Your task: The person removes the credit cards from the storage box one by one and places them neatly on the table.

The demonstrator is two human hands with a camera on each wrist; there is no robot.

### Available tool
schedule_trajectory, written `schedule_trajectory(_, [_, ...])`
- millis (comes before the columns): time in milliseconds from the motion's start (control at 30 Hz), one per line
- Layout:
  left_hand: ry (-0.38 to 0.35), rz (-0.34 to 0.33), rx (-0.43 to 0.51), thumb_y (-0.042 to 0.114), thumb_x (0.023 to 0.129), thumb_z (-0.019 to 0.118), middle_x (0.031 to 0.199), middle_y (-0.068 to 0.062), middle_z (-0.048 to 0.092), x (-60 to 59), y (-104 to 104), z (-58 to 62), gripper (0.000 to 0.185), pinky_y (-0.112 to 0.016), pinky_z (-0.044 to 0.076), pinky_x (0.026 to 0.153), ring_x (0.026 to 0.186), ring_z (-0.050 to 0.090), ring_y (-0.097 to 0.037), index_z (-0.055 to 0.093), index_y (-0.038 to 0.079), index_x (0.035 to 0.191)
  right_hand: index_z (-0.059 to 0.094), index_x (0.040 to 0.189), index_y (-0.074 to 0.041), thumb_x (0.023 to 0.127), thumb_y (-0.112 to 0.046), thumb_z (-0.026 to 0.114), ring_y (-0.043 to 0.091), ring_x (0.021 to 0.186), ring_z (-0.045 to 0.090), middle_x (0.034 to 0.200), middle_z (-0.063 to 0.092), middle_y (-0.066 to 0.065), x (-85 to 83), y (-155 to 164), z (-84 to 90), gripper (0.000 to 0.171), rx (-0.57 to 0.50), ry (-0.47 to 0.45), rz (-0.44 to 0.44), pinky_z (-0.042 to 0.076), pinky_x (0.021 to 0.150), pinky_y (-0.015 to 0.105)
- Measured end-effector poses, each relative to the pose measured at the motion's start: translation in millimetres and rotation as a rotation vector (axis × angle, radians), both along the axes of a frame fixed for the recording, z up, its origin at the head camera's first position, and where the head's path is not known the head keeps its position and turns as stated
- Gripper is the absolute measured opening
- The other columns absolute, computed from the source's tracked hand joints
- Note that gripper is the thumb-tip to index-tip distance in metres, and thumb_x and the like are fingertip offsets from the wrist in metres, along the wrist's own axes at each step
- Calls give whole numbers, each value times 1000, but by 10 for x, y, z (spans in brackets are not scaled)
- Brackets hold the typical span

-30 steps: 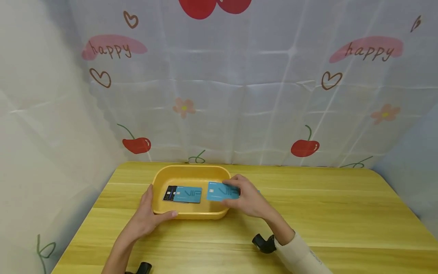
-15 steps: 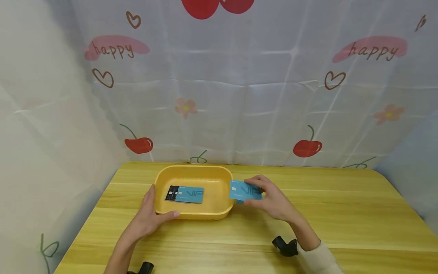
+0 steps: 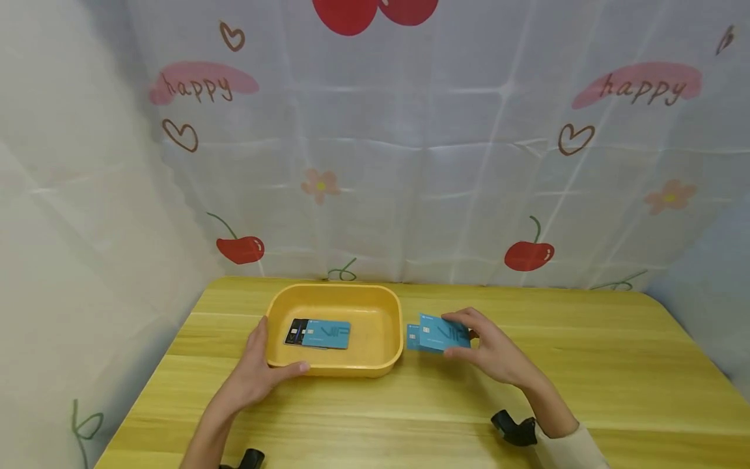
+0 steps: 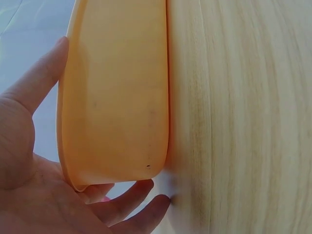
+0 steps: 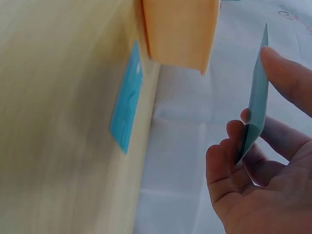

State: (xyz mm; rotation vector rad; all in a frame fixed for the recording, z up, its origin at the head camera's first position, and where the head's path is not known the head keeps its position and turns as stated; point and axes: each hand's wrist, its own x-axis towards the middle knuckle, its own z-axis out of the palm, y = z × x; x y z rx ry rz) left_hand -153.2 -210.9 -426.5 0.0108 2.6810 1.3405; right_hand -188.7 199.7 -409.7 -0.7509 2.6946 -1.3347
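In the head view my right hand [image 3: 489,345] pinches a blue card [image 3: 439,333] printed VIP by its right end, thumb at the front and fingers behind. The right wrist view shows this blue card [image 5: 259,90] edge-on, raised off the table. Lower, a second blue card [image 3: 413,337] lies on the table just right of a yellow plastic basin [image 3: 375,369], partly hidden. My left hand [image 3: 256,372] holds the basin's near left corner, thumb along the front rim and fingers round the left end. Inside the basin, another blue card [image 3: 329,335] overlaps dark cards [image 3: 293,331].
The wood-grain table [image 3: 363,423] runs to a white curtain [image 3: 404,169] printed with cherries, hearts and flowers. Black wrist mounts [image 3: 514,428] sit on both forearms. More curtain hangs at the left and right sides.
My right hand has carried the blue card from over the basin rightward past its rim, to above the blue card on the table. The left hand keeps its hold on the basin.
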Motion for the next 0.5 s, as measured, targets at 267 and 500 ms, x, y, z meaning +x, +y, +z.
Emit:
schedule_trajectory(267, [-5,-7,7,41,80,82,158,-31,-4,7,8,0,129,-60,15,113,144,8,-45,-13,-5,153,54,137,-4,92,-25,72,28,110,47,127,53,9,49,188,-74,52,39,-15,10,46,83,39])
schedule_trajectory(500, [-10,-5,0,41,80,82,157,-32,-4,6,6,-10,129,-60,15,113,144,7,-46,-13,-6,153,53,138,-3,94,-23,70,29,115,47,128,53,9,63,350,-110,51,87,22,5,45,89,39])
